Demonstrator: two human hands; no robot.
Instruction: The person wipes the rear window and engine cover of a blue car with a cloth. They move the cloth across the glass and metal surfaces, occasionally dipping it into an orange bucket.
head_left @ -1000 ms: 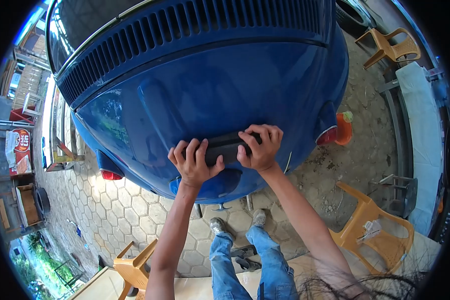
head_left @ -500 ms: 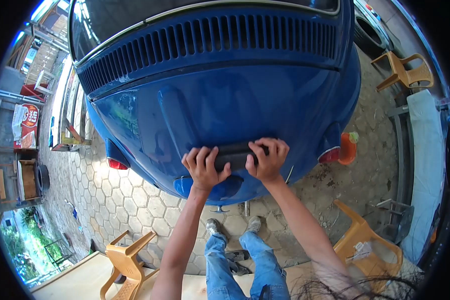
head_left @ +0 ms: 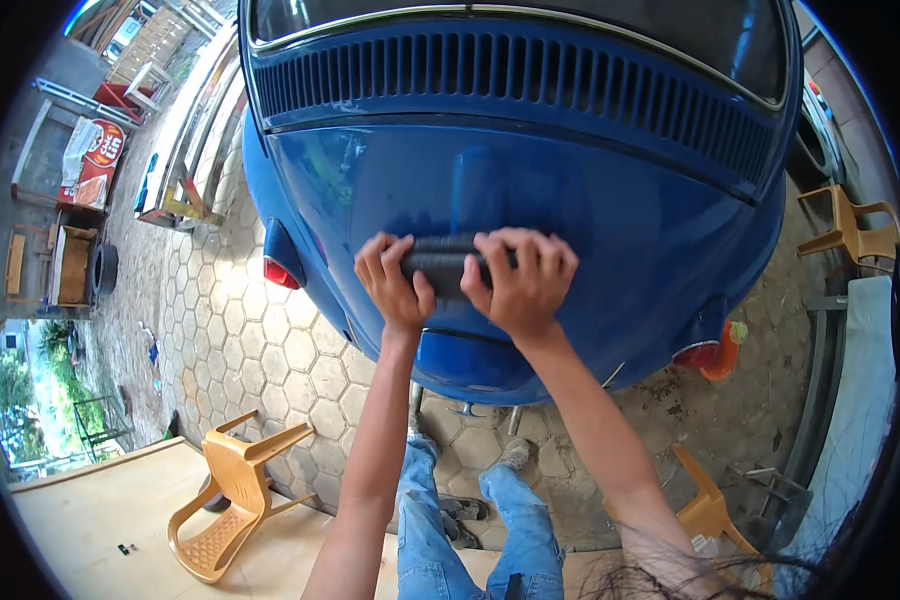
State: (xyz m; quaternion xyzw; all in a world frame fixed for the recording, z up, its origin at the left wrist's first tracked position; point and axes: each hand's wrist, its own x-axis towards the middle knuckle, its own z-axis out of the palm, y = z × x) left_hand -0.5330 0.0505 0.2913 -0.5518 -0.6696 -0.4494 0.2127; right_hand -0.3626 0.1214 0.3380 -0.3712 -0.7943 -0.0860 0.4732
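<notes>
A black, rectangular block (head_left: 438,268) lies against the blue engine lid (head_left: 370,200) of a rounded car, above the bulging blue licence-light housing (head_left: 475,358). My left hand (head_left: 394,278) grips the block's left end, fingers over its top edge and thumb below. At the other end, my right hand (head_left: 522,275) holds it in the same way, with fingers bent over it. The underside of the block is hidden, and both arms reach forward.
Slatted vents (head_left: 530,75) run above the lid. Red tail lights (head_left: 280,275) flank it. Yellow plastic chairs (head_left: 232,490) stand behind me on the left and right. An orange container (head_left: 722,355) sits by the right fender on hexagonal paving (head_left: 260,340).
Both hands and the block have shifted up and to the left across the lid, with the grip kept. My view has turned, so the car appears farther right.
</notes>
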